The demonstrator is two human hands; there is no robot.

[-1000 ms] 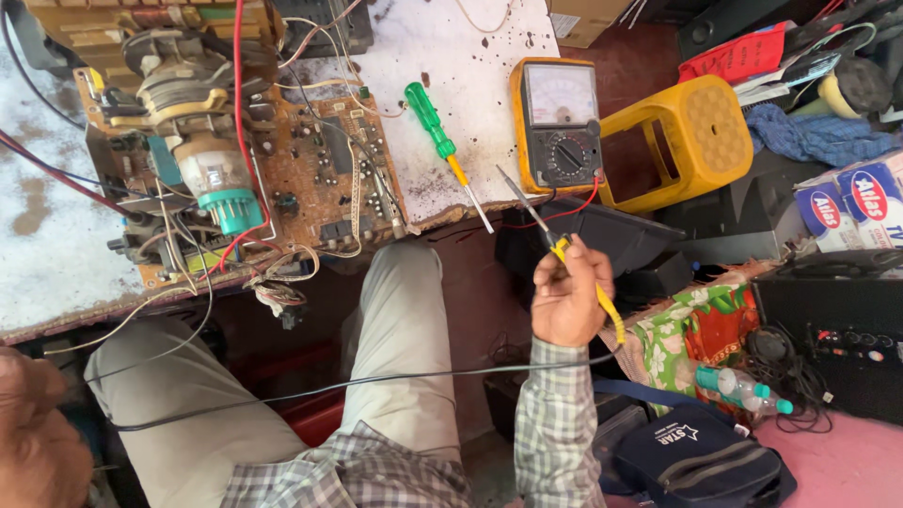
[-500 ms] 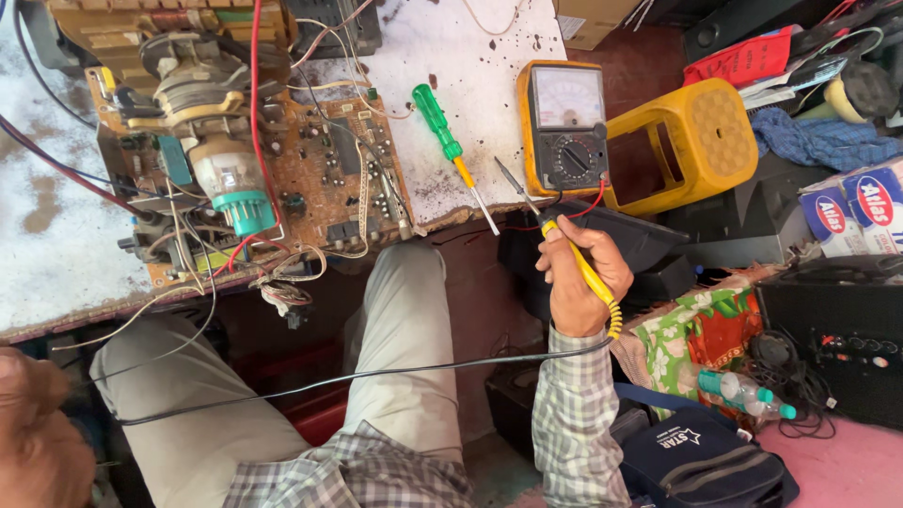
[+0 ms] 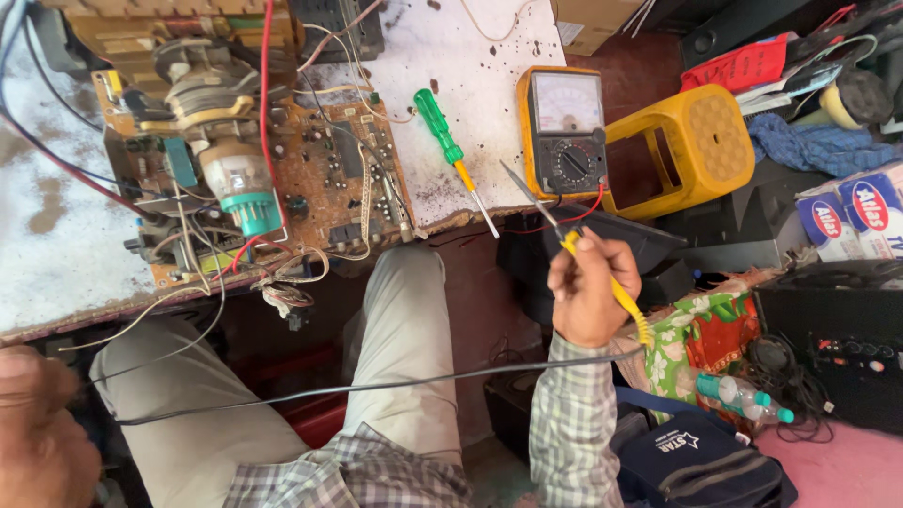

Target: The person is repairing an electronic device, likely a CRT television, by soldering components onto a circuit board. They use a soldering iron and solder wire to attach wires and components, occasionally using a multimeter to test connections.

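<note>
My right hand [image 3: 588, 292] grips a soldering iron [image 3: 602, 282] with a yellow handle, its metal tip pointing up-left toward the table edge; a black cord [image 3: 376, 388] runs from it across my lap. My left hand [image 3: 38, 423] is at the bottom left corner, blurred, and whether it holds anything I cannot tell. A brown circuit board [image 3: 320, 179] with a tube neck and wires lies on the white table [image 3: 470, 94]. A green-handled screwdriver [image 3: 447, 141] lies beside it. A yellow analog multimeter [image 3: 564, 132] sits at the table's right edge.
A yellow plastic stool [image 3: 696, 150] stands right of the table. Cartons [image 3: 856, 212], a black box with knobs [image 3: 837, 353], a flowery bag [image 3: 710, 343], a plastic bottle [image 3: 743, 395] and a dark blue bag [image 3: 696, 461] crowd the floor at right. My legs are under the table.
My right hand has raised slightly and turned the soldering iron, its tip now nearer the table edge below the multimeter. The view has shifted a little.
</note>
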